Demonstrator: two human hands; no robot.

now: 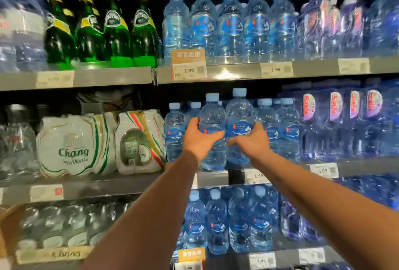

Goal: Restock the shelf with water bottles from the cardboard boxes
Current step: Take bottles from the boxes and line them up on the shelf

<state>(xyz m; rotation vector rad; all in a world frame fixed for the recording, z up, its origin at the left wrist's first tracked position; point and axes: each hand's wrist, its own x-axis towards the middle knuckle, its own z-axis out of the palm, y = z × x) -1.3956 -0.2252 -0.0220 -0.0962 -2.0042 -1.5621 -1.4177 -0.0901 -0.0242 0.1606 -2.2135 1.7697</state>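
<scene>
Two clear water bottles with light blue caps and blue labels stand at the front edge of the middle shelf. My left hand is wrapped around the left bottle. Beside it, my right hand grips the right bottle, which stands slightly higher. Both arms reach forward from the lower part of the view. More bottles of the same kind stand behind and beside these two. No cardboard box of these bottles is in view.
Above, a shelf carries green glass bottles and a row of the same blue bottles. Shrink-wrapped Chang water packs sit to the left. Purple-labelled bottle packs fill the right. Further blue bottles line the lower shelf beside a cardboard tray of clear bottles.
</scene>
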